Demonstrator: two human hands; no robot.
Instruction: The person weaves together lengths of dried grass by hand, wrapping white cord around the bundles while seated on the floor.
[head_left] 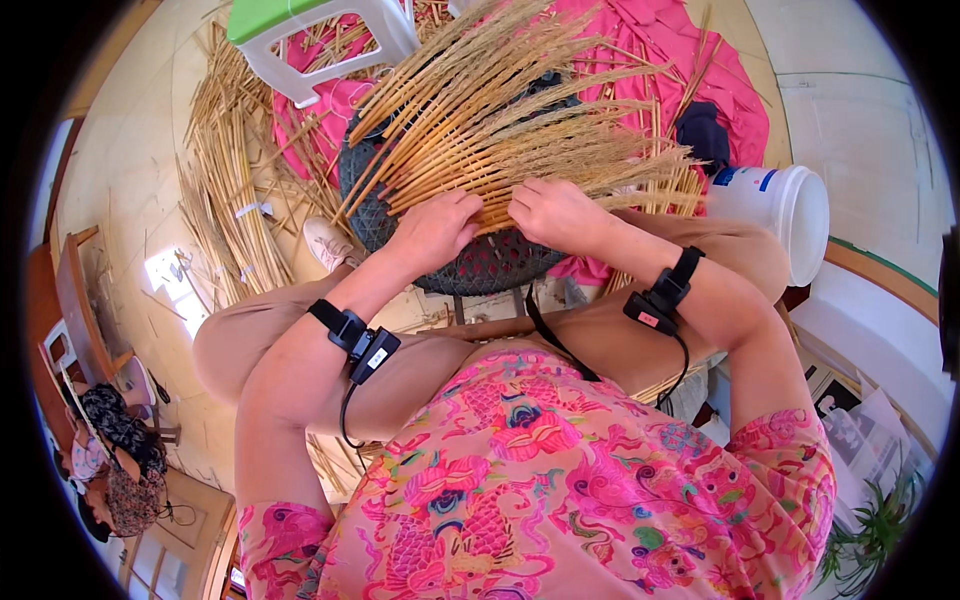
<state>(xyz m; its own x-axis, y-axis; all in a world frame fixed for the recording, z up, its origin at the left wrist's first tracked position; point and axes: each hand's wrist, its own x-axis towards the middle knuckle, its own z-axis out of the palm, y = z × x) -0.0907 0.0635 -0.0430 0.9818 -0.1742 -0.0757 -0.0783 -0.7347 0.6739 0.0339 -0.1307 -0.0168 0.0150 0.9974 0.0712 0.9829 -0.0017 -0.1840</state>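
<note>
A fan of dried grass stalks (500,130) with feathery tan plumes lies spread over a dark round woven stool (490,268) in front of my knees. At the near ends of the stalks, my left hand (437,232) is closed, its fingers pressed against the lower left of the row. My right hand (560,214) pinches the same row of stalks a little to the right, with fingers curled. Between the two hands a few stalk butts show. What lies under the fingertips is hidden. The plumes point away from me and to the right.
Loose cut stalks (225,190) litter the floor at left. Pink cloth (735,90) lies beyond the stool, and a green-topped white stool (310,40) stands far left. To the right a white bucket (800,225) lies on its side. Another person (130,470) sits far left.
</note>
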